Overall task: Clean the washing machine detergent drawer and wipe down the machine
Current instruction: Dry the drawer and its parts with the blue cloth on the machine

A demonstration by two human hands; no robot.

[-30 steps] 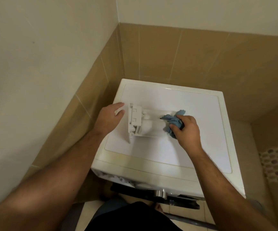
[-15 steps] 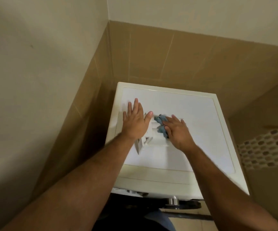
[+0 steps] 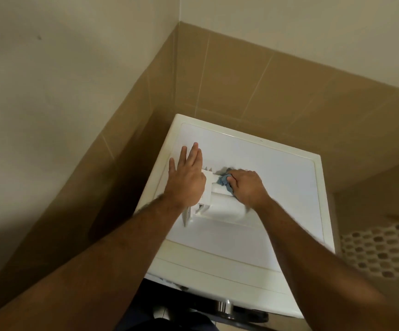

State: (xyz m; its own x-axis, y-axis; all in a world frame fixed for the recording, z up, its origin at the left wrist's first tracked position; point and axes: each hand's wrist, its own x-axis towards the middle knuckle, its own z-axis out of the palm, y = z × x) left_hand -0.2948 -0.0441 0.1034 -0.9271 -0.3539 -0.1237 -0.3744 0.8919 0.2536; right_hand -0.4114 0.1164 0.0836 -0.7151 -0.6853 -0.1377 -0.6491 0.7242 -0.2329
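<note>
The white detergent drawer (image 3: 222, 207) lies on top of the white washing machine (image 3: 265, 235). My left hand (image 3: 186, 180) lies flat on the drawer's left end, fingers straight and pointing away from me. My right hand (image 3: 247, 187) grips a bunched blue cloth (image 3: 224, 181) and presses it onto the drawer's far side. Most of the cloth is hidden under my fingers. The drawer's front panel sticks out at the lower left, below my left wrist.
The machine stands in a corner, with brown tiled walls (image 3: 241, 75) behind it and to its left. A patterned mosaic surface (image 3: 380, 252) shows at the right. The machine's dark door with a chrome handle (image 3: 226, 306) sits at the bottom.
My left hand went from the drawer's left end onto its top, fingers flat. My right hand with the cloth slid left along the drawer and curled tighter. The camera drew nearer.
</note>
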